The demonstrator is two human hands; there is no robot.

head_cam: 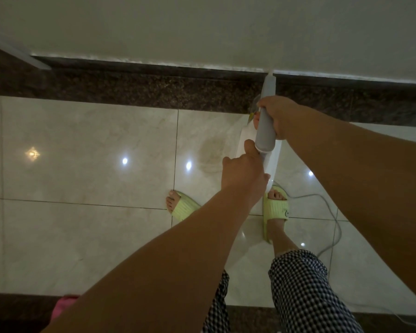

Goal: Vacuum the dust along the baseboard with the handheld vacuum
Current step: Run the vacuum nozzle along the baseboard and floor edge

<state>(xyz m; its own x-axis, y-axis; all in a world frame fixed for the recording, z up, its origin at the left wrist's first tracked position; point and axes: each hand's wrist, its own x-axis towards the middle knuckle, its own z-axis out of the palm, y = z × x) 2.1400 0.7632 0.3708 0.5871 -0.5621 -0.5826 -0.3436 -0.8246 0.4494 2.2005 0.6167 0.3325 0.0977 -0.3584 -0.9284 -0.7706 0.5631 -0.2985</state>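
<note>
I hold a white handheld vacuum [264, 135] pointed away from me at the wall. Its narrow nozzle [269, 82] touches the top edge of the dark speckled baseboard [154, 68], where pale dust lies along the ledge. My right hand [277, 116] is wrapped around the upper grey handle. My left hand [245, 171] grips the lower white body near its rear end. The vacuum's underside is hidden by my hands.
A dark granite floor strip [130, 92] runs below the baseboard, then glossy cream tiles [82, 164]. My feet in green slippers [275, 210] stand under the vacuum. A white power cord [334, 222] trails right across the floor. A pink object [63, 306] lies bottom left.
</note>
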